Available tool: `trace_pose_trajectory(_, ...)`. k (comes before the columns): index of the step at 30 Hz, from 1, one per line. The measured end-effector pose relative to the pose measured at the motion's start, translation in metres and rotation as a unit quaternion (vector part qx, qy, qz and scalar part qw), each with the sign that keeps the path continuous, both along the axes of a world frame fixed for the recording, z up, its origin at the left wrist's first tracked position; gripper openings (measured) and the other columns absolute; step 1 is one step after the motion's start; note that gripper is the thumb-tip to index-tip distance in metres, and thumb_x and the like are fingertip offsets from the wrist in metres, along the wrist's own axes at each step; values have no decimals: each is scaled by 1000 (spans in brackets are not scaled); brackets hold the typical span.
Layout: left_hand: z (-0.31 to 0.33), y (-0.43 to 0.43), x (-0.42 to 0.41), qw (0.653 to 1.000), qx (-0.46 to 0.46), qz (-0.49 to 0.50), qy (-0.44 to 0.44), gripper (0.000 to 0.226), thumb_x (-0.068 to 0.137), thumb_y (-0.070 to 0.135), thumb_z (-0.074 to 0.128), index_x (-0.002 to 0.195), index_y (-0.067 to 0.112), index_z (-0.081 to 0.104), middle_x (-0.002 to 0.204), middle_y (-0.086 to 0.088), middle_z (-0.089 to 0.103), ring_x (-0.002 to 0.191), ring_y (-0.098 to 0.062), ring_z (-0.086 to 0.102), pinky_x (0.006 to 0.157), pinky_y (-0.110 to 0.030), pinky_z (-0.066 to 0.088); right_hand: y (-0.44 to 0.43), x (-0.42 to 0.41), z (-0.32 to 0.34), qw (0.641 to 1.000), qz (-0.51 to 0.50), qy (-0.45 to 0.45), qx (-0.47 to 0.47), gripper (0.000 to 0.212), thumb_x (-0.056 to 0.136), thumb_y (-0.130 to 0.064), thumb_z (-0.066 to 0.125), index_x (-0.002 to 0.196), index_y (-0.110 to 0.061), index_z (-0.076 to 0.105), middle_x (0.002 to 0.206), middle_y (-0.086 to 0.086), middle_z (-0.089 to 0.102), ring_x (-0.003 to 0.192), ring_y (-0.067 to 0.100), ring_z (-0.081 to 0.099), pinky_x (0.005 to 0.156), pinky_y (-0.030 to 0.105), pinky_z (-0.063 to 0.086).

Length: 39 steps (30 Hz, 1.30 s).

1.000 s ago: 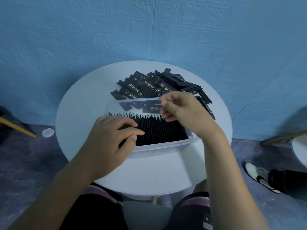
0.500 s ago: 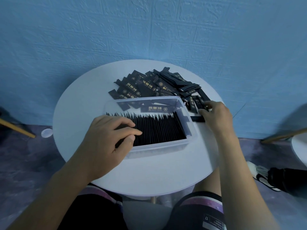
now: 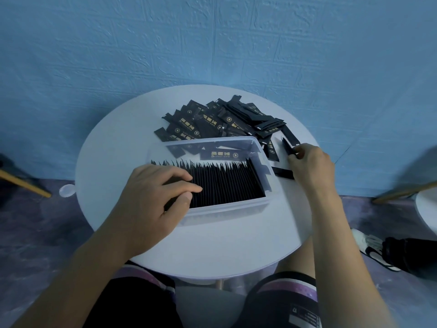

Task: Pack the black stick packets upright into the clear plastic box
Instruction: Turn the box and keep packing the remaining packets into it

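A clear plastic box (image 3: 227, 210) sits in the middle of the round white table (image 3: 118, 143). A dense row of black stick packets (image 3: 227, 181) stands upright inside it. My left hand (image 3: 153, 200) lies on the left end of that row, fingers pressed against the packets. Behind the box lies a loose pile of black packets (image 3: 224, 121) with gold print. To the right of the box, my right hand (image 3: 312, 164) pinches one black packet (image 3: 287, 146) lifted off the table. Another packet (image 3: 282, 172) lies flat under that hand.
A blue textured wall stands right behind the table. A wooden leg (image 3: 26, 185) and a small white disc (image 3: 67, 190) are at the left on the floor. At the right are another white table's edge (image 3: 425, 209) and someone's shoe (image 3: 373, 249).
My right hand moved from above the box out to the right side of the table and picked up one black packet there. My left hand stayed on the packed row.
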<state>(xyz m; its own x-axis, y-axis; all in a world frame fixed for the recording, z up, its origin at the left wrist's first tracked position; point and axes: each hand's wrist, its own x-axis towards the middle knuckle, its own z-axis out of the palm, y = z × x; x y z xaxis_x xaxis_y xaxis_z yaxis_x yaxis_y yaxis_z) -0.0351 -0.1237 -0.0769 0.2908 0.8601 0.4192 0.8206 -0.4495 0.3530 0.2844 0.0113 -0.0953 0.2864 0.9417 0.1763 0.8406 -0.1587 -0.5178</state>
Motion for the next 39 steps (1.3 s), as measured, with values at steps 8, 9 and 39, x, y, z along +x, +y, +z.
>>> trace_pose_trajectory(8,-1,0,-1,1000,-2,1,0,36,97,33,43,106,32,78,112,14,65,104,-5,56,100,-30,30,-36,-27,46,992,50,97,68,26,88,-23,54,106,-28,71,96,-6,74,88,25,64,75,35,48)
trace_pose_trajectory(9,-1,0,0,1000,-1,2,-1,36,97,33,43,106,32,78,112,14,66,104,-5,56,101,-30,30,-46,-37,54,986,84,122,72,23,87,-25,56,103,-31,71,92,-10,73,85,21,66,77,36,52)
trace_pose_trajectory(39,-2,1,1,1000,14,4,-9,33,95,33,47,104,29,78,110,13,69,102,-8,59,98,-31,33,-56,-130,57,891,348,133,-258,14,100,-20,59,111,-12,64,69,0,62,60,16,61,68,35,62)
